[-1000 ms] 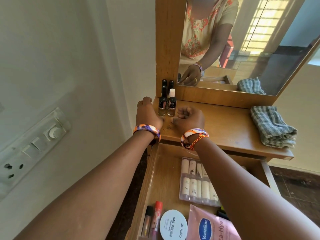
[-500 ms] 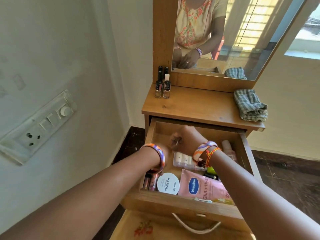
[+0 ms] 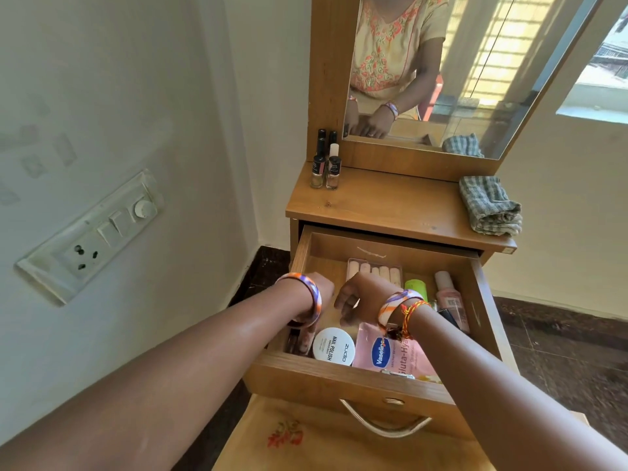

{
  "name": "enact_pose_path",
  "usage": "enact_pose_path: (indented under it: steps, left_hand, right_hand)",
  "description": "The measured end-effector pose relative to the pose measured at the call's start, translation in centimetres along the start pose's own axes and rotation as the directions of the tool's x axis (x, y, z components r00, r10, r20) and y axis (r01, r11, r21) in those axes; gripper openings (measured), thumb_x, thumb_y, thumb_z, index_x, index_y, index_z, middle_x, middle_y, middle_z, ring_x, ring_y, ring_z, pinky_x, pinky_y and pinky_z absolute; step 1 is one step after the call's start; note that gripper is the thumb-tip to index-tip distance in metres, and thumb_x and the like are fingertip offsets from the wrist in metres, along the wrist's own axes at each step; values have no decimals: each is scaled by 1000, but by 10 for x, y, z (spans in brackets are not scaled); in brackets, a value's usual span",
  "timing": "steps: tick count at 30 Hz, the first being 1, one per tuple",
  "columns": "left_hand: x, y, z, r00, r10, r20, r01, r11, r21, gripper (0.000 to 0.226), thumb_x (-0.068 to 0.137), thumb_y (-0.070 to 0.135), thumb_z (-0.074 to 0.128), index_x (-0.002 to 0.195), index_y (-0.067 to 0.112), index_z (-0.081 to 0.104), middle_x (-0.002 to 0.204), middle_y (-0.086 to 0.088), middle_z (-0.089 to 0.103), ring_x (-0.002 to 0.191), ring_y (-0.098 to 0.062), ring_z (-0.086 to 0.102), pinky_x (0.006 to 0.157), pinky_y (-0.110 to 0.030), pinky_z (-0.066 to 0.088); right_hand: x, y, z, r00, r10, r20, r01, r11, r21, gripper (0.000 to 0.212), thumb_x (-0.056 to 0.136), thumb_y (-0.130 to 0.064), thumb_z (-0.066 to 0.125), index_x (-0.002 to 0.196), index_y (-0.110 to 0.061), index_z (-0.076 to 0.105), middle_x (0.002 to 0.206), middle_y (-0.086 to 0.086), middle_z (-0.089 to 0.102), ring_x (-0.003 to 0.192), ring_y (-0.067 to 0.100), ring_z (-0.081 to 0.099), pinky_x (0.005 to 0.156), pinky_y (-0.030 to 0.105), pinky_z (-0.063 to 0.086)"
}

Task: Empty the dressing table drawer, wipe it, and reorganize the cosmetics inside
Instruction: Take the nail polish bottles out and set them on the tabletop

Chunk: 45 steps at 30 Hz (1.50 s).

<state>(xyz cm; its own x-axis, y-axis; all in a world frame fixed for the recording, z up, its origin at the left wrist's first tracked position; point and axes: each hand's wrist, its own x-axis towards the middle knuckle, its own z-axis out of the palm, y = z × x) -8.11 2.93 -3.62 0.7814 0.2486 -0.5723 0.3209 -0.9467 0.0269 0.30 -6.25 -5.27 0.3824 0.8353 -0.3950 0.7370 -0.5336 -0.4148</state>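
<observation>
Head view, near to far. Wooden drawer [image 3: 343, 379] pulled out, still full. At its front edge: round white nail polish tub [image 3: 334, 344], glossy pink Vaseline pouch [image 3: 394, 351]. Left hand [image 3: 317, 294] and right hand [image 3: 356, 297] low over middle — fingers curled down, grip on anything cannot tell. Behind: clear tray of pale tubes [image 3: 373, 270], pink bottle [image 3: 448, 297] by right wall. Risk — crowded reach knocks bottle over. Counter: small glass nail polish bottles [image 3: 325, 171] at back left corner, folded checked cloth [image 3: 489, 205] at right edge.
</observation>
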Motion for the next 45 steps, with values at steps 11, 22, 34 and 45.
enact_pose_path:
  steps: [11, 22, 34, 45]
  left_hand:
    - [-29, -55, -74, 985, -47, -169, -86, 710, -699, 18, 88, 2, 58, 106, 4, 59, 87, -5, 63, 75, -12, 63, 67, -21, 53]
    - [-20, -67, -45, 979, -152, -134, -159, -169, -973, 21, 96, 5, 43, 107, 17, 56, 97, -14, 53, 82, -28, 61, 63, -40, 58]
    - [-10, -59, -52, 972, -192, -139, -193, -300, -934, 5, 92, 8, 52, 92, 4, 56, 82, -15, 62, 73, -26, 65, 59, -34, 59]
    - [10, -66, -80, 723, -496, -480, -445, 196, -874, 29, 84, -4, 62, 112, 0, 60, 101, -14, 60, 103, -33, 61, 90, -45, 52]
  right_hand:
    - [17, -17, 28, 995, -97, -6, 97, 991, 90, 41, 83, -12, 68, 123, -10, 61, 120, 5, 66, 109, 18, 62, 84, 19, 44]
    - [28, -26, 52, 996, -81, 44, 74, 986, 149, 40, 83, -11, 68, 122, -7, 62, 120, 11, 63, 107, 26, 61, 89, 28, 51]
    - [11, -16, 20, 987, -158, 30, 156, 986, 52, 31, 75, -27, 76, 101, -10, 71, 92, 4, 65, 83, 16, 57, 62, 17, 44]
    - [15, 16, -64, 976, 93, -196, 89, 650, 754, 12, 88, -4, 60, 81, -10, 53, 58, -2, 68, 39, 4, 57, 37, 16, 43]
